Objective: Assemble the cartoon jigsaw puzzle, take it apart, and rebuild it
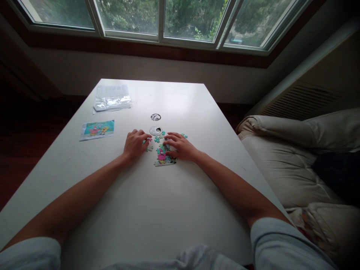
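Note:
A partly joined jigsaw puzzle (161,158) lies flat on the white table, showing a pink cartoon figure and a pale lower edge. My right hand (180,145) rests over its right side, fingers spread, hiding part of the picture. To the left, my left hand (136,144) has thumb and index finger closed about a small pink and teal puzzle piece (147,140), partly covered by the fingers. A pale loose piece (150,148) lies just below those fingertips. Teal loose pieces (157,138) are scattered between the hands, and another loose piece (184,135) sits beyond my right hand.
Two round badge-like discs, a nearer one (154,130) and a farther one (155,117), lie beyond the puzzle. At the left are a cartoon picture sheet (98,129) and a clear plastic packet (112,99) over papers. A cushioned sofa (284,161) stands right of the table (180,210).

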Tool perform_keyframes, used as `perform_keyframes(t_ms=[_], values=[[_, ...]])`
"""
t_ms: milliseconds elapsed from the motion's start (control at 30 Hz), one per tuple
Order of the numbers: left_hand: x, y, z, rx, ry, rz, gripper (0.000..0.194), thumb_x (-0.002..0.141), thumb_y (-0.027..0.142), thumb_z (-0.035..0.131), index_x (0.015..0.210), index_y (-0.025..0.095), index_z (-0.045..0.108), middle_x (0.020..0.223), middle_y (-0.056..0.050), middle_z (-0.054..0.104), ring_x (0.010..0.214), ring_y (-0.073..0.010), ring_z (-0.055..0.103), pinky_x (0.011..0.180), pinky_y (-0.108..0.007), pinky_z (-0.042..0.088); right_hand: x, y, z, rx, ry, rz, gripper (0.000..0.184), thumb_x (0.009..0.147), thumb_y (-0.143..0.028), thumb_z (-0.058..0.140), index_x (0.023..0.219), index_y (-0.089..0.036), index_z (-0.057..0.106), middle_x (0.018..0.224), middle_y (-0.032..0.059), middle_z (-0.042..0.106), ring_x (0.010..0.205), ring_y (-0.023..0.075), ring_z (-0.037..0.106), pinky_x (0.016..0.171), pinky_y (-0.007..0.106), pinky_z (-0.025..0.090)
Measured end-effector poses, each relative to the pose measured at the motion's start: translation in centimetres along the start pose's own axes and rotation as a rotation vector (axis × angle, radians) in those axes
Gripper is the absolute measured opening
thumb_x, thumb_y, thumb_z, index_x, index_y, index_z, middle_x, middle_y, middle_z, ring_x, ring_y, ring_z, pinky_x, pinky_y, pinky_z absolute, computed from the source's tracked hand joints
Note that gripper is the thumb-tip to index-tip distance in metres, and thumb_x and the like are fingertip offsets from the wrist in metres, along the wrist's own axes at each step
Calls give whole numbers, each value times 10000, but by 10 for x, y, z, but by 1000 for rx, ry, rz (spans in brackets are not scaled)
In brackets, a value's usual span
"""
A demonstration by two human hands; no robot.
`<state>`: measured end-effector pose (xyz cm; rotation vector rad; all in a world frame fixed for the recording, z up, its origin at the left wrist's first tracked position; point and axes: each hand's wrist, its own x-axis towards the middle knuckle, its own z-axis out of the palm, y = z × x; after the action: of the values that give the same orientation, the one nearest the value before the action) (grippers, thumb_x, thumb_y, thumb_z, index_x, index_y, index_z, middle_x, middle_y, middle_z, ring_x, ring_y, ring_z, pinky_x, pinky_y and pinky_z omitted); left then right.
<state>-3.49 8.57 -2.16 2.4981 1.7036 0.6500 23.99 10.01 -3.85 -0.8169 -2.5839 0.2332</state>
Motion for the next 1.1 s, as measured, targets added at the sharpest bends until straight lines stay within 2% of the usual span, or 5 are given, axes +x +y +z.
perform_keyframes(t_ms=[133,500,833,1100], values=[[3,-8,1,8,-10,-32,269,946,293,557,1111,288,770,1041,-81,688,1029,-287,535,902,-441,385,0,0,0,1,4,12,395,916,-452,689,1260,-259,666,1409,117,596,1426,335,432,1132,565,423],[4,-5,0,-14,-15,-29,182,883,288,616,984,274,767,1029,-77,662,1038,-288,526,913,-444,402,1,0,0,-10,14,43,398,921,-464,680,1259,-253,673,1407,125,598,1422,335,433,1135,573,417],[7,-11,2,-109,-81,-77,149,809,332,672,922,251,725,1032,-71,662,1021,-286,543,887,-426,422,2,0,-1,5,19,47,404,912,-447,695,1270,-261,672,1410,125,598,1420,334,436,1133,575,419],[2,-1,-7,-213,-50,-77,81,845,293,658,904,263,705,898,9,750,941,-238,616,890,-394,395,1,2,0,-11,13,47,409,922,-471,676,1271,-257,668,1416,120,594,1421,334,436,1137,571,417]])
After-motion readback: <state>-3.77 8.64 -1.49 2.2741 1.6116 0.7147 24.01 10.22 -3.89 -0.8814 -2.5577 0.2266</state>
